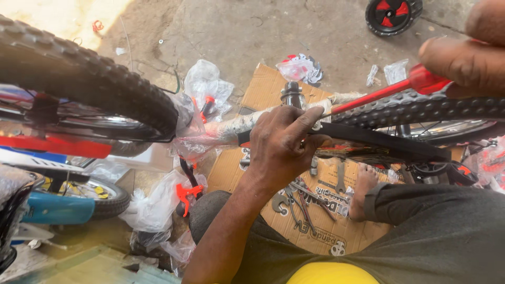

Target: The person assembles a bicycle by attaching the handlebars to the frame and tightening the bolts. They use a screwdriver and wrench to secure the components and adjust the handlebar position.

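The floor is rough grey concrete, stained and cracked, with a patch of bright sunlight falling across its upper left corner. A flattened brown cardboard sheet lies spread over the middle of it. Crumpled clear plastic bags and small scraps of wrapping litter the ground. A small black and red wheel rests near the top edge.

Concrete floor, flattened cardboard sheet with wrenches, crumpled plastic bags, small training wheel
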Action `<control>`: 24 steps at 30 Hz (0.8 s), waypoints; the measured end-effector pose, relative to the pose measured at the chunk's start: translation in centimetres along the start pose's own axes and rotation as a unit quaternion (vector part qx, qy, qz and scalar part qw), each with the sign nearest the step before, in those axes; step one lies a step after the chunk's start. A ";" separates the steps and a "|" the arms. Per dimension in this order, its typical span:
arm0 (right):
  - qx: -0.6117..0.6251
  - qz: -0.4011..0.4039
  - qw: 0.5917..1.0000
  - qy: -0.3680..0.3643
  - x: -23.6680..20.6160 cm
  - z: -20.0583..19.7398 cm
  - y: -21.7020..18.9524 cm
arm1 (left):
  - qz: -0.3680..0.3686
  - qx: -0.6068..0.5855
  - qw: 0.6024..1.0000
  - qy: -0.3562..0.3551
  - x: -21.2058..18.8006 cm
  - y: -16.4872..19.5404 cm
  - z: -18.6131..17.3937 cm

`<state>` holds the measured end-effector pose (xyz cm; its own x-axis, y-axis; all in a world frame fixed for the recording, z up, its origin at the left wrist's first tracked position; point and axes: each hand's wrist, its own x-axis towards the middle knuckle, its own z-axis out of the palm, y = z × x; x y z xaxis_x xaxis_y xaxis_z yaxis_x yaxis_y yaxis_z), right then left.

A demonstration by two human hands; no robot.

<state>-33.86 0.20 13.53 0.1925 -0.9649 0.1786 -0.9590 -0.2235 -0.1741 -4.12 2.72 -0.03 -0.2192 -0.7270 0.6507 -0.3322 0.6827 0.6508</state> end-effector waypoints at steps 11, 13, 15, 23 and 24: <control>0.002 0.009 1.000 -0.011 -1.8 0.1 0.6 | 0.000 0.004 1.000 -0.016 0.0 0.1 -0.2; -0.004 0.010 1.000 -0.015 -1.9 0.1 0.3 | -0.003 0.008 1.000 -0.015 0.0 0.2 -0.2; -0.007 0.010 1.000 -0.024 -1.5 -0.9 -0.2 | -0.006 0.009 1.000 -0.012 0.0 0.4 -0.2; -0.049 -0.013 0.996 -0.073 1.6 -2.1 -1.6 | -0.001 0.007 1.000 -0.009 0.2 0.6 -0.2; -0.051 -0.016 0.996 -0.073 1.0 -1.9 -1.2 | 0.001 0.008 1.000 -0.007 0.2 0.6 -0.2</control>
<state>-32.89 -0.23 15.80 0.2436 -0.9691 0.0384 -0.9668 -0.2458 -0.0702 -4.19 3.00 0.51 -0.2319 -0.7265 0.6469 -0.3455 0.6831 0.6434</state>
